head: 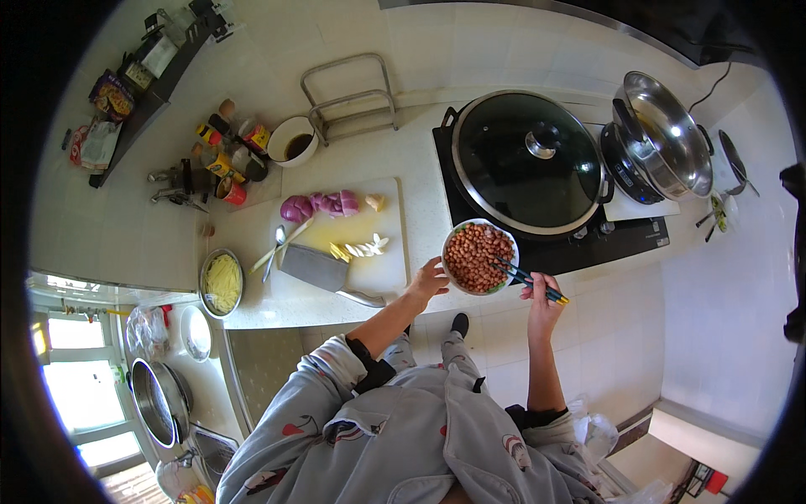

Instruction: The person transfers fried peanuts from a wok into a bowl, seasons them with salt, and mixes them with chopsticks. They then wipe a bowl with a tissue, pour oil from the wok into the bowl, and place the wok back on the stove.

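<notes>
My left hand (pixel 431 280) holds the near left rim of a white bowl (pixel 448 268) full of reddish-brown peanuts (pixel 475 255), at the counter's front edge beside the stove. In my right hand (pixel 540 299) is a pair of dark chopsticks (pixel 524 275) with gold ends, their tips among the peanuts. To the left, a white cutting board (pixel 384 277) bears a cleaver (pixel 315 268), cut purple onion (pixel 321 205), sliced white pieces (pixel 370 247), yellow slices (pixel 340 252) and a piece of ginger (pixel 375 201). A spoon (pixel 274 252) lies by its left edge.
Behind the bowl, a large lidded pan (pixel 529 164) covers the black cooktop (pixel 630 242). A steel pot (pixel 674 138) stands at right. On the left are a bowl of pale shreds (pixel 223 283), several seasoning bottles (pixel 230 154), a bowl of dark liquid (pixel 283 135) and a metal rack (pixel 352 94).
</notes>
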`<state>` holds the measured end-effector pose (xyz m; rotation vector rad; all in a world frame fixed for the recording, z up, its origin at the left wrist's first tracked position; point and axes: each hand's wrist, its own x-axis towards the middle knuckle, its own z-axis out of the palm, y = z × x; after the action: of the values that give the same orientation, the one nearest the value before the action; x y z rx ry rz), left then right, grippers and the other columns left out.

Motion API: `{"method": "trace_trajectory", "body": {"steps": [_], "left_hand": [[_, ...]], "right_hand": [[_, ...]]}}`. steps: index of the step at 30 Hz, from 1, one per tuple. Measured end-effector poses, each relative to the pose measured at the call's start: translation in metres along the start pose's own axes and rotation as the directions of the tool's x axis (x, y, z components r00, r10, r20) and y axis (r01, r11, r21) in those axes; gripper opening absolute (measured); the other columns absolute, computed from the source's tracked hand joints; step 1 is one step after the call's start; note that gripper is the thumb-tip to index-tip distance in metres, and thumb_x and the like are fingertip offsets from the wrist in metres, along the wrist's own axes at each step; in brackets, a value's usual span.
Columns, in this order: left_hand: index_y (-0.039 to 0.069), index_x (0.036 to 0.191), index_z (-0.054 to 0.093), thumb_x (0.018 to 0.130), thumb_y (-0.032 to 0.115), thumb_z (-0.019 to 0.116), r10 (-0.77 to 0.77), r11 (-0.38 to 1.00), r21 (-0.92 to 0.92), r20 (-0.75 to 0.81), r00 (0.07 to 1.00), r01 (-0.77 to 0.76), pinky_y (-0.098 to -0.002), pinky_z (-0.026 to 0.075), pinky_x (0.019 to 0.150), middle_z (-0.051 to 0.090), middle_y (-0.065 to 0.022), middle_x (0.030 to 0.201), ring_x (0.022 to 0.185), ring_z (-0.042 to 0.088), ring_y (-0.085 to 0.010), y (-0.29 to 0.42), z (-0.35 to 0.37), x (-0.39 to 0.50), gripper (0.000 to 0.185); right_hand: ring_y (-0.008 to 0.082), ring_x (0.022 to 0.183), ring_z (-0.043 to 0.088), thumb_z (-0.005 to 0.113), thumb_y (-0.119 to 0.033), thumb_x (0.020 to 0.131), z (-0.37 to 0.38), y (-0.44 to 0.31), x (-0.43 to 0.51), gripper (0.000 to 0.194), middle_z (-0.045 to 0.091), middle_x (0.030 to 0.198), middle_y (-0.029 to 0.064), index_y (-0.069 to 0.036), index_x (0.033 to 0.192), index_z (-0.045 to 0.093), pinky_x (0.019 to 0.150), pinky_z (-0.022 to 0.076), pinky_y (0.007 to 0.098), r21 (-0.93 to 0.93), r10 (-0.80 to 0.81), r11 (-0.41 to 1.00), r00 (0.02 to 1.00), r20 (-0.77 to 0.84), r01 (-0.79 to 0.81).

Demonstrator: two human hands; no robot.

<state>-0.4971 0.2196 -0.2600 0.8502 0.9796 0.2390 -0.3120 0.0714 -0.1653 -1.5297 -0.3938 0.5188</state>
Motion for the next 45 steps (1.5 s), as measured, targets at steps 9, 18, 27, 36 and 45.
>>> {"method": "trace_trajectory", "body": {"steps": [9, 18, 27, 36, 45], "left_hand": [[0.006, 0.138, 0.033, 0.078, -0.008, 0.054, 0.1, 0.977, -0.176, -0.123, 0.987, -0.121, -0.0381, 0.049, 0.089, 0.057, -0.0108, 0.116, 0.104, 0.058, -0.0239, -0.005, 0.027, -0.001, 0.065], [0.003, 0.137, 0.033, 0.077, -0.012, 0.052, 0.122, 0.967, -0.205, -0.148, 0.981, -0.151, -0.0392, 0.051, 0.089, 0.057, -0.0155, 0.118, 0.105, 0.059, -0.0266, -0.01, 0.028, 0.001, 0.065], [0.002, 0.133, 0.038, 0.078, -0.01, 0.055, 0.163, 0.95, -0.245, -0.135, 0.977, -0.192, -0.0359, 0.052, 0.085, 0.059, -0.0126, 0.116, 0.099, 0.062, -0.0224, -0.016, 0.024, 0.002, 0.059], [0.002, 0.135, 0.036, 0.078, -0.013, 0.052, 0.114, 0.943, -0.294, -0.154, 0.982, -0.155, -0.0364, 0.052, 0.086, 0.058, -0.0148, 0.116, 0.1, 0.062, -0.0233, -0.011, 0.027, -0.004, 0.061], [0.004, 0.135, 0.035, 0.074, -0.016, 0.049, 0.096, 0.94, -0.31, -0.148, 0.984, -0.139, -0.0371, 0.051, 0.087, 0.057, -0.0146, 0.116, 0.102, 0.06, -0.0245, -0.009, 0.028, -0.006, 0.065]], "right_hand": [[0.007, 0.058, 0.055, 0.056, -0.011, 0.092, 0.012, -0.007, 0.026, 0.014, 0.059, 0.067, 0.003, 0.002, 0.093, 0.061, 0.055, 0.0437, 0.0203, 0.017, 0.07, 0.997, 0.959, 0.274, -0.078], [0.015, 0.066, 0.06, 0.056, -0.004, 0.089, -0.009, -0.031, 0.048, 0.009, 0.063, 0.085, 0.0115, 0.002, 0.093, 0.061, 0.057, 0.0482, 0.0268, -0.171, -0.218, 0.935, 0.883, 0.417, 0.311], [0.0268, 0.072, 0.062, 0.058, -0.001, 0.085, 0.004, -0.03, 0.033, 0.009, 0.063, 0.085, 0.0164, 0.002, 0.092, 0.061, 0.063, 0.0499, 0.032, -0.2, -0.326, 0.824, 0.733, 0.597, 0.53], [0.0074, 0.059, 0.056, 0.058, -0.013, 0.091, 0.018, -0.009, 0.032, 0.016, 0.062, 0.073, 0.0041, 0.002, 0.092, 0.064, 0.052, 0.0443, 0.0209, -0.098, 0.049, 0.995, 0.921, 0.387, -0.011], [0.0084, 0.061, 0.058, 0.056, -0.008, 0.092, 0.015, -0.015, 0.041, 0.015, 0.062, 0.079, 0.0068, 0.004, 0.099, 0.062, 0.054, 0.0471, 0.0209, -0.084, -0.114, 0.984, 0.915, 0.388, 0.158]]}}
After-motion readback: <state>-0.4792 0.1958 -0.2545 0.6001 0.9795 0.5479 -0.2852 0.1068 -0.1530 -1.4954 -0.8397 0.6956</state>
